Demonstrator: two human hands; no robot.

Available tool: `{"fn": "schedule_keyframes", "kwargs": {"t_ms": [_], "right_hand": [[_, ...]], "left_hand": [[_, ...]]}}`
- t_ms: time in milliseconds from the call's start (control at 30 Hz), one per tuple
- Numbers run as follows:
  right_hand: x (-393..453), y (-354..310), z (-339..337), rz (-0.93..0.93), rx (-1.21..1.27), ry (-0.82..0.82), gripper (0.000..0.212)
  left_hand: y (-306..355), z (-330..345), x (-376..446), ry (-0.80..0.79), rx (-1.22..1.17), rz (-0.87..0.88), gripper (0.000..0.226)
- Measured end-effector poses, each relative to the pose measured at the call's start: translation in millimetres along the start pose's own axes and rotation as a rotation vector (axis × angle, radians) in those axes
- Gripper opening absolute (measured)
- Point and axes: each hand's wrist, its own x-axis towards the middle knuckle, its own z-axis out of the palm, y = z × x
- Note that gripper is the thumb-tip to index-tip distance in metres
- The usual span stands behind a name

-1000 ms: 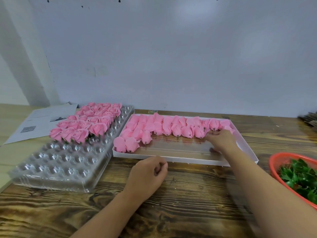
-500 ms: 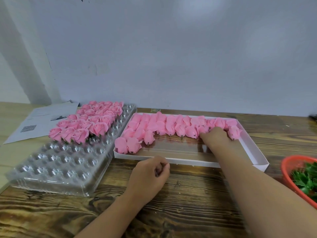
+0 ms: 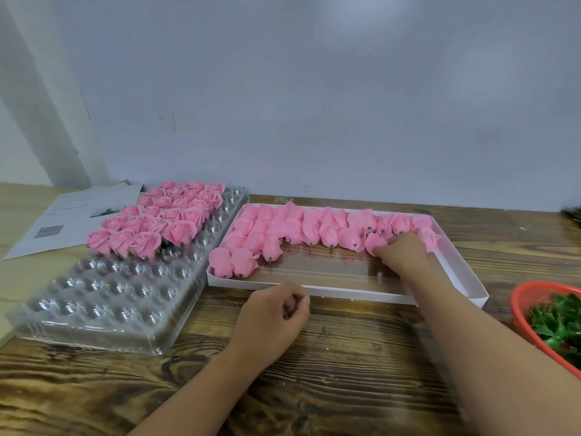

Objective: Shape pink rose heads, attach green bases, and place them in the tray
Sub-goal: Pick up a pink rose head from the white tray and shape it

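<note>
Right hand (image 3: 404, 253) is inside the white box (image 3: 452, 265), fingers (image 3: 382, 251) curled down onto one pink bud (image 3: 374, 242) in the row; looks like a pinch, though the grip itself is hidden under the knuckles. Left hand (image 3: 272, 316) rests on the worktop (image 3: 345, 372) just in front of the box's near wall, fingers curled loosely into a fist, nothing visibly held. Step, judged: picking the next unshaped rose head out of the box. Next move calls for lifting that bud clear without dragging its neighbours, bringing it to the left hand for shaping, then fetching a green base. White box: closed pink buds (image 3: 283, 228) packed along its far side, stems pointing toward the person, near half bare. Left of the box, clear cavity tray (image 3: 103, 297): finished open roses (image 3: 163, 221) fill the far cavities, near rows unfilled. Right of the box, red basket (image 3: 522, 297) holding green bases (image 3: 559, 322), partly cut off by the frame edge. Printed paper (image 3: 69, 218) lies beyond the tray's left edge.
</note>
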Motion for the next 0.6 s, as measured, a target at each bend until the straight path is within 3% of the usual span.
{"fn": "schedule_keyframes", "kwargs": {"t_ms": [367, 500, 600], "right_hand": [[-9.8, 38.4, -26.9, -0.086, 0.421, -0.025, 0.024], [-50.4, 30.4, -30.5, -0.134, 0.776, -0.204, 0.013], [-86.6, 18.5, -22.8, -0.196, 1.035, -0.384, 0.010]], "left_hand": [[2.7, 0.4, -2.2, 0.006, 0.006, -0.015, 0.012], [14.8, -2.9, 2.5, -0.020, -0.105, -0.052, 0.022], [34.6, -2.4, 12.1, -0.127, -0.271, -0.179, 0.005]]}}
